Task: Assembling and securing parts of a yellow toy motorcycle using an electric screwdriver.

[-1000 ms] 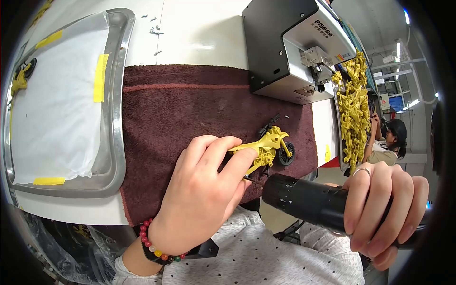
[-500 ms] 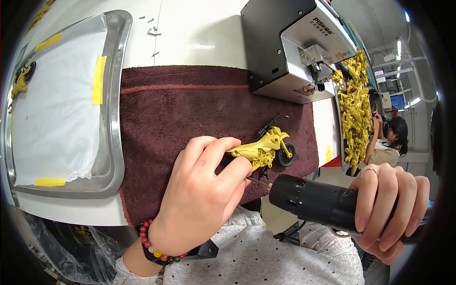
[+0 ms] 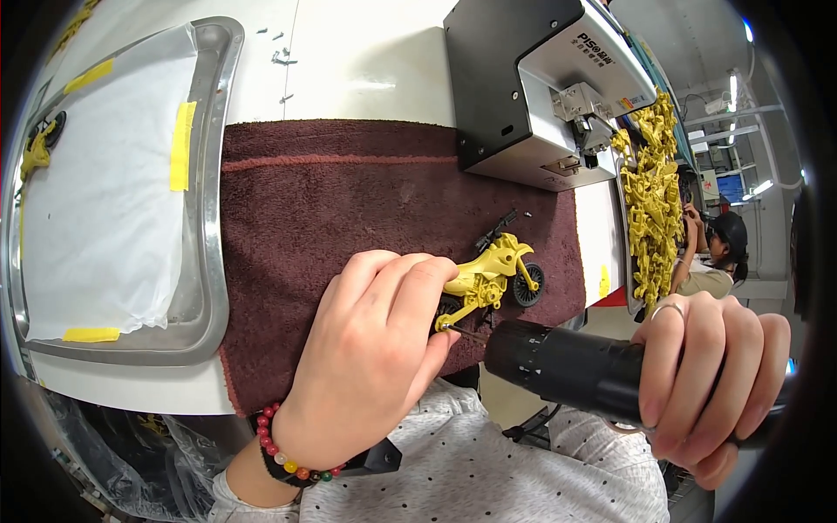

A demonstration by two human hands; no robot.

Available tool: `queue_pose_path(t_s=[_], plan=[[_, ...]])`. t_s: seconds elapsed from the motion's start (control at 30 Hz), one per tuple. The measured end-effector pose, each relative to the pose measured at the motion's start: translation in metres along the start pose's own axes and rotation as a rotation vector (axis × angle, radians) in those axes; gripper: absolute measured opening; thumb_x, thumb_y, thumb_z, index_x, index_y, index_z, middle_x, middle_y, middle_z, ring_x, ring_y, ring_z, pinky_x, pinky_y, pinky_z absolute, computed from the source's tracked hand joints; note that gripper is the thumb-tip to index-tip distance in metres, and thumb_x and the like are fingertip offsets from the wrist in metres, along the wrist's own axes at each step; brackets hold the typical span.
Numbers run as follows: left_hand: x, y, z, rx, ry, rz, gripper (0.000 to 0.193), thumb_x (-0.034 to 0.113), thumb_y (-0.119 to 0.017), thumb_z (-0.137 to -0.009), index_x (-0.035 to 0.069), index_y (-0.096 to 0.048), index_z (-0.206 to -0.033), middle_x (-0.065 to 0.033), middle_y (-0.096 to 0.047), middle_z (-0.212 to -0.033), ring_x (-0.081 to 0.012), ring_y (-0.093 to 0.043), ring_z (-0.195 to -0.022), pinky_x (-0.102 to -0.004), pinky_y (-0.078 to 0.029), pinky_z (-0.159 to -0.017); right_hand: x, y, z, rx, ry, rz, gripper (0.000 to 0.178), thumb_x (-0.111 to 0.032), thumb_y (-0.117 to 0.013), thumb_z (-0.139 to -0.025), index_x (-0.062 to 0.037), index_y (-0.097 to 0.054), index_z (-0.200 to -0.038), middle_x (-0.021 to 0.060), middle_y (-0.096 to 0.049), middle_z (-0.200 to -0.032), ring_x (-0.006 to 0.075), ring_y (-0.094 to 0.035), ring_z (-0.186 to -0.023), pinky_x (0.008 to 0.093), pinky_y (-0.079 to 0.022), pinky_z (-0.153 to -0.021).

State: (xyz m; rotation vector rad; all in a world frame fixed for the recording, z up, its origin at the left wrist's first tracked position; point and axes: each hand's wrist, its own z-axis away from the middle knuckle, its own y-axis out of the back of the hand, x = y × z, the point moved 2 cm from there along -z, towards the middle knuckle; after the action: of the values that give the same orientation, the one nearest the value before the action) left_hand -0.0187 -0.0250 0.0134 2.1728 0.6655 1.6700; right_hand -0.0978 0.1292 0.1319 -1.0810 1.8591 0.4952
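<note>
A yellow toy motorcycle (image 3: 493, 275) is gripped at its rear by the fingers of the left hand (image 3: 370, 349) and is held on the dark red towel (image 3: 331, 200). A black electric screwdriver (image 3: 567, 366) is clasped in the right hand (image 3: 711, 375); its thin bit touches the toy's rear. Behind the towel a grey machine (image 3: 532, 87) is placed, and a metal tray (image 3: 209, 218) lies to the left.

One yellow toy motorbike (image 3: 493, 275), one black electric screwdriver (image 3: 567, 366), one metal tray (image 3: 209, 218), one towel (image 3: 349, 200).
</note>
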Motion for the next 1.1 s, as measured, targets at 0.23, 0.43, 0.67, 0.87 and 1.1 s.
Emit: queue_pose_path(t_s=[0.23,0.43,0.67,0.87,1.1], plan=[[-0.004,-0.006,0.000,0.053,0.053,0.058,0.047,-0.002,-0.071,-0.063,0.001,-0.056,-0.107,-0.0130,-0.060,-0.102,-0.0333,-0.054,-0.098,-0.0413,-0.045,-0.086,0.017,-0.001,0.002,-0.061,0.002,-0.058,0.028,0.005,-0.077,-0.065,-0.0058,-0.054,-0.077,0.0063,-0.065,-0.069,0.0164,-0.065,-0.059,0.0261,-0.056,-0.060],[0.000,-0.004,-0.004,0.050,0.040,0.020,0.048,-0.003,-0.070,-0.062,0.001,-0.056,-0.107,-0.0136,-0.059,-0.103,-0.0343,-0.053,-0.099,-0.0421,-0.044,-0.087,0.018,0.005,-0.011,-0.136,0.000,-0.114,0.024,0.007,-0.080,-0.064,-0.0041,-0.059,-0.065,0.0095,-0.067,-0.072,0.0195,-0.066,-0.061,0.0257,-0.055,-0.060],[0.001,-0.003,-0.002,0.000,0.005,-0.033,0.050,0.006,-0.075,-0.068,0.002,-0.054,-0.113,-0.0116,-0.057,-0.104,-0.0294,-0.052,-0.098,-0.0390,-0.045,-0.085,-0.013,0.014,0.006,0.093,0.135,-0.124,0.034,0.004,-0.076,-0.066,-0.0078,-0.052,-0.086,0.0034,-0.064,-0.073,0.0151,-0.064,-0.061,0.0281,-0.054,-0.062],[-0.003,-0.005,-0.001,-0.001,0.001,-0.033,0.051,0.006,-0.076,-0.067,0.002,-0.054,-0.113,-0.0118,-0.057,-0.105,-0.0301,-0.052,-0.098,-0.0394,-0.045,-0.086,-0.054,0.050,0.007,0.393,0.417,0.113,0.020,-0.009,-0.062,-0.066,-0.0106,-0.047,-0.079,-0.0026,-0.050,-0.075,0.0072,-0.048,-0.063,0.0234,-0.039,-0.075],[0.000,-0.006,-0.003,0.007,0.006,-0.028,0.050,0.005,-0.077,-0.067,0.002,-0.055,-0.112,-0.0115,-0.058,-0.105,-0.0310,-0.053,-0.098,-0.0397,-0.045,-0.086,-0.044,0.074,-0.014,0.465,0.377,0.289,0.021,-0.012,-0.055,-0.069,-0.0032,-0.049,-0.087,0.0064,-0.048,-0.082,0.0139,-0.044,-0.069,0.0325,-0.033,-0.076]])
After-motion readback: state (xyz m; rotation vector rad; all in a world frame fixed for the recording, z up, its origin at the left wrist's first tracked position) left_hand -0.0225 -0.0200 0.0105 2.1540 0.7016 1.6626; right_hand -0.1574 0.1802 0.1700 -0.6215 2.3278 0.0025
